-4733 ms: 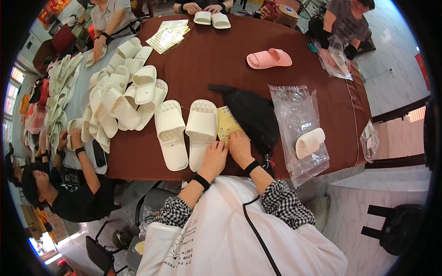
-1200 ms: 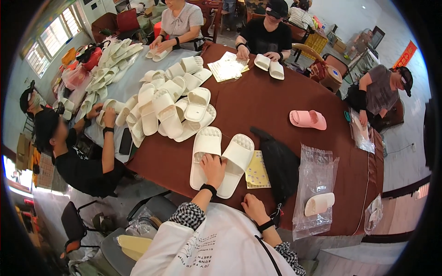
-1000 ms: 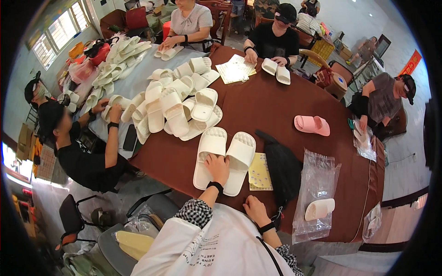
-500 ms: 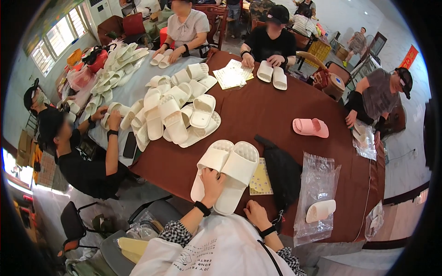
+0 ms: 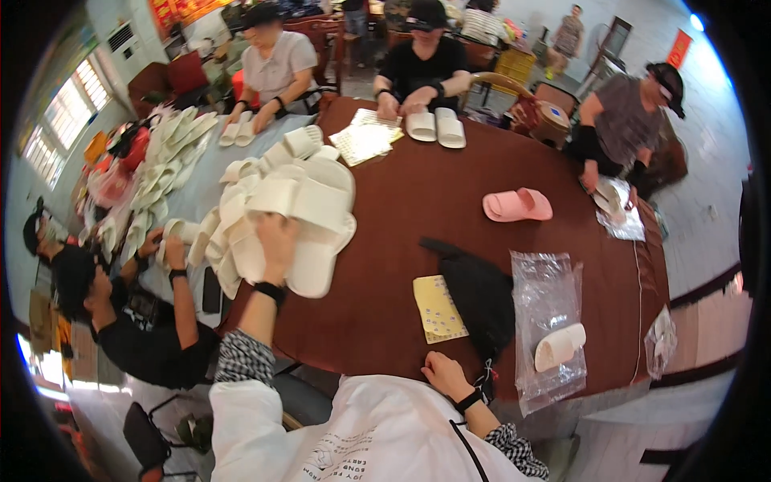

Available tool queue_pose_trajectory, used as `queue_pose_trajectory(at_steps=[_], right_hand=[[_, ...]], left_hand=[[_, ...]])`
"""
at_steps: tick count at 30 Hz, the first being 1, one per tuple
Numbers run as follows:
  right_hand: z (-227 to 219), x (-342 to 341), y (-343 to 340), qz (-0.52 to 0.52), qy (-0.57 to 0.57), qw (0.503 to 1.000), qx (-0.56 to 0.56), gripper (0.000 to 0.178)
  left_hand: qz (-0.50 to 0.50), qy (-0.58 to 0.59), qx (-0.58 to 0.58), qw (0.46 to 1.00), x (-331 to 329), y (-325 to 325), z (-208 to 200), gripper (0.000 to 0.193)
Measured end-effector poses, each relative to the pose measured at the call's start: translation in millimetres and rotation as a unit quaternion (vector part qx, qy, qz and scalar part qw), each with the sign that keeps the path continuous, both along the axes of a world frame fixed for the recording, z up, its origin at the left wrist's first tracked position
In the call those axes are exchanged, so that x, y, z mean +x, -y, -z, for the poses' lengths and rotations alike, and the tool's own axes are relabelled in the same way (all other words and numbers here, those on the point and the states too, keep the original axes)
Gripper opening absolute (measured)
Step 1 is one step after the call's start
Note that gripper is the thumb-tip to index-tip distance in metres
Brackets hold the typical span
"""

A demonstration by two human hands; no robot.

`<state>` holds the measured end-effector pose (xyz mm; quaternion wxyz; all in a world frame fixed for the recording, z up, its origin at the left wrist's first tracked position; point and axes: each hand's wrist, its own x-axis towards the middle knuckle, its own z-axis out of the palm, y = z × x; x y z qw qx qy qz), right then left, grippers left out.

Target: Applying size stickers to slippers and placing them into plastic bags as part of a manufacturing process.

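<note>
My left hand is closed round a pair of white slippers, holding them over the near side of a heap of white slippers. The held pair overlaps the heap, so I cannot tell whether it touches it. Fingers loosely spread, my right hand rests on the table's near edge and holds nothing. Just beyond it are a yellow sheet of stickers and a black bag.
On the brown-covered table lie a pink slipper and a clear plastic bag with a white slipper on it. Several people sit around handling slippers. More slippers are piled at the far left.
My left hand has carried the pair of white slippers left and away from me, from the near edge to the heap. My right hand stays at the table edge. The whole view has shifted.
</note>
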<state>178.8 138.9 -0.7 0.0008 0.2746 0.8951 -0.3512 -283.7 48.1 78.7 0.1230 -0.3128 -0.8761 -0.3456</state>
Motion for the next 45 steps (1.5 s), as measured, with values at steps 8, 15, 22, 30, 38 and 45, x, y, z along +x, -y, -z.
queue_pose_trajectory(at_steps=[8,15,22,30,38,45], right_hand=[[-3,-3,8,0.032,-0.008,0.999,-0.009,0.018],[-3,4,8,0.043,0.01,0.999,-0.028,0.02],[-6,4,12,0.035,0.033,0.998,-0.048,0.021],[-25,19,10,0.008,0.059,0.996,-0.066,0.029],[-135,12,-86,-0.015,-0.16,0.974,-0.161,0.026],[-144,-30,-240,0.165,-0.287,0.927,-0.175,0.023]], left_hand=[[0.061,-0.066,-0.096,0.991,-143,19,5,0.04],[0.137,-0.061,-0.076,0.986,-35,-12,46,0.054],[0.268,0.021,-0.11,0.957,112,-36,62,0.049],[0.299,0.103,-0.28,0.906,164,-57,102,0.071],[0.282,0.085,-0.363,0.884,171,-65,105,0.094],[0.291,0.104,-0.353,0.883,172,-62,102,0.092]])
